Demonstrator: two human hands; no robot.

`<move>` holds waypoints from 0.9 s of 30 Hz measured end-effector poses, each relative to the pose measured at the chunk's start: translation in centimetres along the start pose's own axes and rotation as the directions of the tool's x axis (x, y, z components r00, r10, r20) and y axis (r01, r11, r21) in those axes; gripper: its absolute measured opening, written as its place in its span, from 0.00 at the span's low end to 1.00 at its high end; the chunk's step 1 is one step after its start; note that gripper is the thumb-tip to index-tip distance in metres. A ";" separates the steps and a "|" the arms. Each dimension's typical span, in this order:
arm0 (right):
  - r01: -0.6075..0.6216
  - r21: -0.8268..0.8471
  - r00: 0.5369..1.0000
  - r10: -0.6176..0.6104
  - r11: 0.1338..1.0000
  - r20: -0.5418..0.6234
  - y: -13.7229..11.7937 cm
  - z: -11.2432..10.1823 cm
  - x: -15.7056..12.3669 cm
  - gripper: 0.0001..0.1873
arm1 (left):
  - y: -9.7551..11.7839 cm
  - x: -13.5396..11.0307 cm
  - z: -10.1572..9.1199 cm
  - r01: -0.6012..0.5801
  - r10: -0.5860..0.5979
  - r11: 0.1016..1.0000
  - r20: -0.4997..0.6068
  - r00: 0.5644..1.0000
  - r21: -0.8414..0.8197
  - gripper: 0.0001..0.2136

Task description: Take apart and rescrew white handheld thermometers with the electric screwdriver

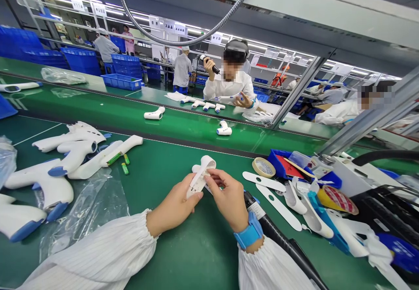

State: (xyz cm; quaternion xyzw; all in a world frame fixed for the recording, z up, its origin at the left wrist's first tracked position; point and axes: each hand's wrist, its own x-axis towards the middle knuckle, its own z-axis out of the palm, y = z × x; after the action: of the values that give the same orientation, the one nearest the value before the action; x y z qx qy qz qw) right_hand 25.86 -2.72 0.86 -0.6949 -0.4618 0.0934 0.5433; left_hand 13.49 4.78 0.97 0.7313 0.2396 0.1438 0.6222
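Note:
A white plastic thermometer housing (197, 184) is held tilted above the green bench, its hollow inner side and a curved white loop at the top showing. My left hand (175, 203) is closed around its lower left side. My right hand (229, 194), with a blue wrist strap, has thumb and index finger pinched together at the inner right side of the housing. Whatever lies between those fingertips is hidden. Beside and partly beneath my right wrist lies a black cylindrical tool (273, 229) with a white label.
Left lie several white-and-blue thermometers (42, 179), green batteries (125, 168) and a clear plastic bag (88, 207). To the right are a tape roll (263, 167), white strips (278, 207), a blue tray (273, 161) and loose shells. A co-worker (229, 83) sits beyond the green belt (190, 126).

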 end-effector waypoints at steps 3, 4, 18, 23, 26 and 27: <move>-0.006 -0.005 1.000 0.006 1.000 -0.001 -0.3 0.0 0.0 0.06 | -0.2 0.0 0.0 -0.002 0.002 1.000 -0.012 1.000 -0.002 0.17; -0.009 -0.010 1.000 0.009 1.000 -0.004 -0.3 -0.1 0.0 0.05 | -0.3 0.0 0.0 -0.002 0.002 1.000 -0.017 1.000 -0.002 0.18; -0.043 0.136 0.990 0.025 0.990 0.138 -0.9 0.7 -0.7 0.05 | 0.5 0.6 -0.7 -0.090 0.019 0.965 -0.274 0.962 -0.248 0.13; -0.044 0.159 0.984 0.016 0.986 0.176 -1.0 0.6 -0.9 0.06 | 0.5 0.7 -0.8 -0.069 0.001 0.968 -0.274 0.962 -0.240 0.16; -0.055 0.172 0.967 0.009 0.984 0.256 -1.1 0.4 -0.9 0.09 | 0.5 0.8 -1.1 -0.067 0.004 0.978 -0.299 0.954 -0.199 0.16; -0.050 0.160 0.965 0.007 0.986 0.261 -1.1 0.3 -0.8 0.10 | 0.5 0.8 -1.2 -0.070 0.011 0.981 -0.306 0.952 -0.182 0.16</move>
State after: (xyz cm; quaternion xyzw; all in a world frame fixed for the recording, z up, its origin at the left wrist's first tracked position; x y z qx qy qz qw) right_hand 24.61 -3.14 1.35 -0.6360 -0.5095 0.2293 0.5323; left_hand 13.66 6.12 1.60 0.6424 0.3025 0.2896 0.6419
